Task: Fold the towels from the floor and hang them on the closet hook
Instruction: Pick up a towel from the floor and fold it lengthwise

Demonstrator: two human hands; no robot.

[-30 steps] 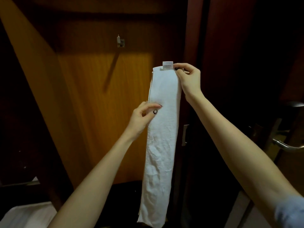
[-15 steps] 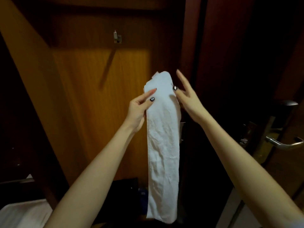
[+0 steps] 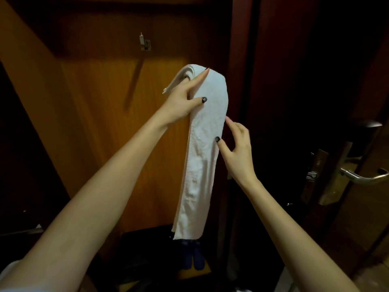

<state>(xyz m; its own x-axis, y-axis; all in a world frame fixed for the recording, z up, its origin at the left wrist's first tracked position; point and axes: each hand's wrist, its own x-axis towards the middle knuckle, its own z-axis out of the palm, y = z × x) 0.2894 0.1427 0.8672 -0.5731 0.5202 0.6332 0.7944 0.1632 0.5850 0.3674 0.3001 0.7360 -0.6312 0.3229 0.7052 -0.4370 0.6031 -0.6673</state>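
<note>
A long white towel (image 3: 202, 144), folded into a narrow strip, hangs in front of the wooden closet panel. Its upper part is draped over the fingers of my left hand (image 3: 185, 100), whose thumb presses on the front of the cloth. The short end falls behind that hand to the left. My right hand (image 3: 235, 148) is lower, at the strip's right edge, fingers spread and loosely bent, thumb touching the cloth. The metal closet hook (image 3: 144, 42) sits on the panel above and left of the towel, with nothing on it.
A door with a metal lever handle (image 3: 362, 175) and lock plate stands at the right. Dark blue slippers (image 3: 192, 257) lie on the closet floor below the towel. A white cloth edge (image 3: 8, 268) shows at the bottom left.
My left hand rose and now carries the towel's top folded over its fingers. My right hand let go of the top and dropped down along the right edge.
</note>
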